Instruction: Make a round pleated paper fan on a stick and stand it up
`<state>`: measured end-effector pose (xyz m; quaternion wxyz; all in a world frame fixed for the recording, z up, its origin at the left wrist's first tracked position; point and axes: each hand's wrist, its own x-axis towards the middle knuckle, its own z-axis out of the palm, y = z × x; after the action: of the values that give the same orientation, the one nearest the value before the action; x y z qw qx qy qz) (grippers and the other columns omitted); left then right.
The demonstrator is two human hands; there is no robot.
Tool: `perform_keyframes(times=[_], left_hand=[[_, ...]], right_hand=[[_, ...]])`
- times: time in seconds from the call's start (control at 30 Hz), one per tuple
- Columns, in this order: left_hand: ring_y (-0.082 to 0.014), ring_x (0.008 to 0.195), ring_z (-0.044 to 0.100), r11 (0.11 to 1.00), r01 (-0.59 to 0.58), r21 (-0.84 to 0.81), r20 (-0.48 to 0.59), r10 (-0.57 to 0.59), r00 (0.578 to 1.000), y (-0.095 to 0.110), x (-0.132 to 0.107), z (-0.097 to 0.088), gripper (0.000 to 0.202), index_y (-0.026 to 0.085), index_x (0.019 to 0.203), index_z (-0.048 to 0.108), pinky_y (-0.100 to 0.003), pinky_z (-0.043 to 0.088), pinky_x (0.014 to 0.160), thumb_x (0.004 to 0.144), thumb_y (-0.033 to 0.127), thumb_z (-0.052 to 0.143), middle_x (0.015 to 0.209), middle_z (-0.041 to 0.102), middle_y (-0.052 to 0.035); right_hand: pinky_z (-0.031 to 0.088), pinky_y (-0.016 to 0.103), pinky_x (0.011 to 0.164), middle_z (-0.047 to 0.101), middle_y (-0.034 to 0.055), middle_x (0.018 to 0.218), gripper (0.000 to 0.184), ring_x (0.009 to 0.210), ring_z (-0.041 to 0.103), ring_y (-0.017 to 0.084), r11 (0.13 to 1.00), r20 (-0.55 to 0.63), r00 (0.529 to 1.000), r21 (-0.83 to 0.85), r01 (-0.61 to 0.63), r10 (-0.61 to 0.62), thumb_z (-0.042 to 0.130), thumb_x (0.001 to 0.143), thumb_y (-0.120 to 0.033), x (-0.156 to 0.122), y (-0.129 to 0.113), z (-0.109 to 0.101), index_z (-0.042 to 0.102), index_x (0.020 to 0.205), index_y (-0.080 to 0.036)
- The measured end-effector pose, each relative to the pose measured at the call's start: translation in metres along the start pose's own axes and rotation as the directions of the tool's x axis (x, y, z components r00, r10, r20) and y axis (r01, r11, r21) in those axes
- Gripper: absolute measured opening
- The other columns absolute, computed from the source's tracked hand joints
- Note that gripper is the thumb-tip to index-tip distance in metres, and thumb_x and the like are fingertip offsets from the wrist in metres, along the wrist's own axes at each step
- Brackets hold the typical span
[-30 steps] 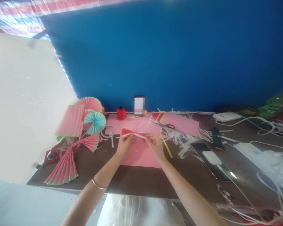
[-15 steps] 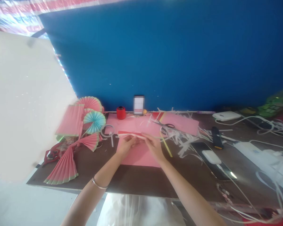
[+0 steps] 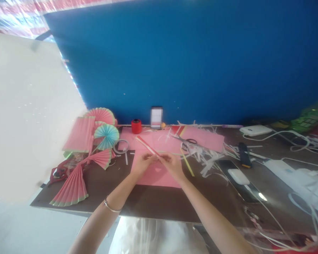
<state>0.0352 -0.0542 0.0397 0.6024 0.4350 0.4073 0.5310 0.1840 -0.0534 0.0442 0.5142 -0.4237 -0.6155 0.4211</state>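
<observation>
A narrow red paper strip with a white edge (image 3: 148, 146) is pinched between my two hands, slanting up toward the far left. My left hand (image 3: 143, 163) is closed on its middle, thumb and fingers together. My right hand (image 3: 172, 164) grips its near end, which the fingers partly hide. Beneath both hands lies a pink paper sheet (image 3: 156, 178), flat on the dark table (image 3: 108, 194). Just beyond is another pink sheet (image 3: 206, 137) with scissors (image 3: 184, 139) lying on it.
Pleated paper fans (image 3: 71, 188) crowd the left side, near a tape roll (image 3: 121, 146). A red thread spool (image 3: 136, 126) and a phone (image 3: 156, 118) stand at the back. To the right are paper scraps (image 3: 206, 158), another phone (image 3: 238, 188) and a white power strip (image 3: 288, 176) with cables.
The red strip has turned from lying roughly level across my hands to slanting, its left end now pointing away from me. My hands have stayed nearly in place.
</observation>
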Motion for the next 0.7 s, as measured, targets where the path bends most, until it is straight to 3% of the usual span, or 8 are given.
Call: perform_keyframes(times=[0.23, 0.4, 0.7], left_hand=[[-0.0176, 0.073, 0.064, 0.980, -0.137, 0.147, 0.022, 0.135, 0.991, -0.003, 0.000, -0.003, 0.025, 0.014, 0.077, 0.069, -0.032, 0.052, 0.075, 0.066, 0.036, 0.071, 0.075, 0.069, -0.0057], [-0.0181, 0.074, 0.064, 0.954, -0.204, 0.217, 0.022, 0.205, 0.979, -0.007, 0.001, -0.004, 0.024, 0.014, 0.080, 0.070, -0.032, 0.051, 0.075, 0.067, 0.035, 0.070, 0.077, 0.070, -0.0063], [-0.0171, 0.069, 0.064, 0.955, -0.200, 0.219, -0.049, 0.215, 0.975, -0.008, 0.002, -0.004, 0.025, 0.013, 0.076, 0.069, -0.029, 0.051, 0.070, 0.064, 0.035, 0.072, 0.072, 0.069, -0.0056]], right_hand=[[0.052, 0.038, 0.077, 0.070, 0.0044, 0.091, 0.018, 0.082, 0.065, 0.022, 0.910, 0.049, 0.980, -0.365, 0.197, -0.193, 0.052, 0.083, -0.034, -0.004, 0.002, -0.002, 0.068, 0.086, -0.026], [0.051, 0.037, 0.081, 0.069, 0.0033, 0.095, 0.023, 0.088, 0.064, 0.021, 0.848, 0.098, 0.958, -0.447, 0.285, -0.270, 0.047, 0.085, -0.027, -0.003, 0.007, -0.003, 0.069, 0.092, -0.027], [0.052, 0.032, 0.081, 0.069, 0.0045, 0.097, 0.027, 0.090, 0.065, 0.018, 0.707, 0.161, 0.902, -0.572, 0.415, -0.400, 0.042, 0.088, -0.022, -0.003, 0.014, -0.004, 0.067, 0.100, -0.023]])
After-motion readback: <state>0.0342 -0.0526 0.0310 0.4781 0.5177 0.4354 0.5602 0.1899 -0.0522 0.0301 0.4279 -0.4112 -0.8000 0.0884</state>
